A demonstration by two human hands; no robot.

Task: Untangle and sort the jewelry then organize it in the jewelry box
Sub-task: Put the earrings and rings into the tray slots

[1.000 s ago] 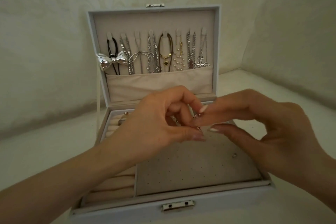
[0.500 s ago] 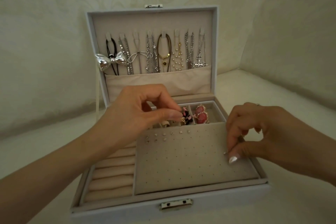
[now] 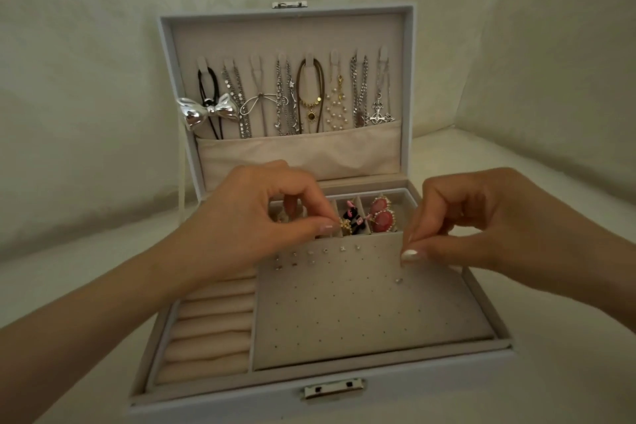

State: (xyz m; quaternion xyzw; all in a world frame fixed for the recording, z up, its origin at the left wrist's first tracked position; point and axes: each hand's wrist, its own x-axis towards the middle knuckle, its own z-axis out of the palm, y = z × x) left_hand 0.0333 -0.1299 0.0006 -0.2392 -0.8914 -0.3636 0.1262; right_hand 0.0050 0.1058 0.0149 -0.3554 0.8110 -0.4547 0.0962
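Pinches a tiny gold earring [image 3: 345, 224] in the left hand [image 3: 247, 227], just behind the flat grey holed pad [image 3: 344, 320]. Presses right hand [image 3: 488, 227] fingertips together over the pad's back edge; cannot tell if holding anything

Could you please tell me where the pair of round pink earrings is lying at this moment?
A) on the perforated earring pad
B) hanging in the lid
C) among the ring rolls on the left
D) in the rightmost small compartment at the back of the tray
D: the pink earrings sit in the rightmost back compartment, just behind the perforated pad.
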